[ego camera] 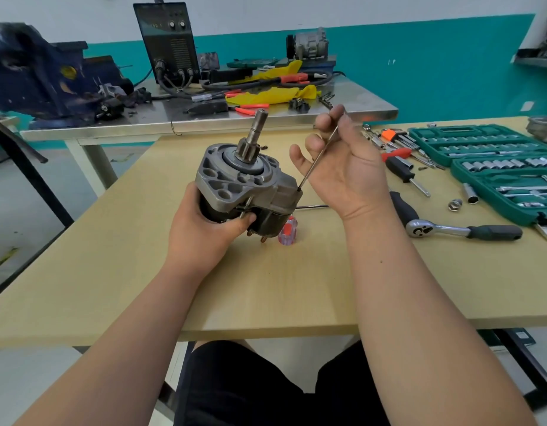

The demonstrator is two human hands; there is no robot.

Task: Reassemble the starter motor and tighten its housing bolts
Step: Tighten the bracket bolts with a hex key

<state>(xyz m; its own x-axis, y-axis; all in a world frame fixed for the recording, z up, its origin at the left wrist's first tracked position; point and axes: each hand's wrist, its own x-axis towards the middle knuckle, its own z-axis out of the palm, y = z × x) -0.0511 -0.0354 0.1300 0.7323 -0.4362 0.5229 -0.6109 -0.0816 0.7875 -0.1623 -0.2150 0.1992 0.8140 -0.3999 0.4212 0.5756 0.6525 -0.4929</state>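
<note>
The left hand (204,226) grips the starter motor (244,182) over the table (112,272), pinion tilted toward 1 o'clock — steadying it. At its 3 o'clock the right hand (343,164) pinches a long bolt (306,176), tip at a housing hole — likely to feed it through.

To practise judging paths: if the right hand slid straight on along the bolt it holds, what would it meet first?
Probably the starter motor, where the bolt tip seems to touch its housing.

Bright, even indoor light; soft shadows; wide-angle bending at edges.
</note>
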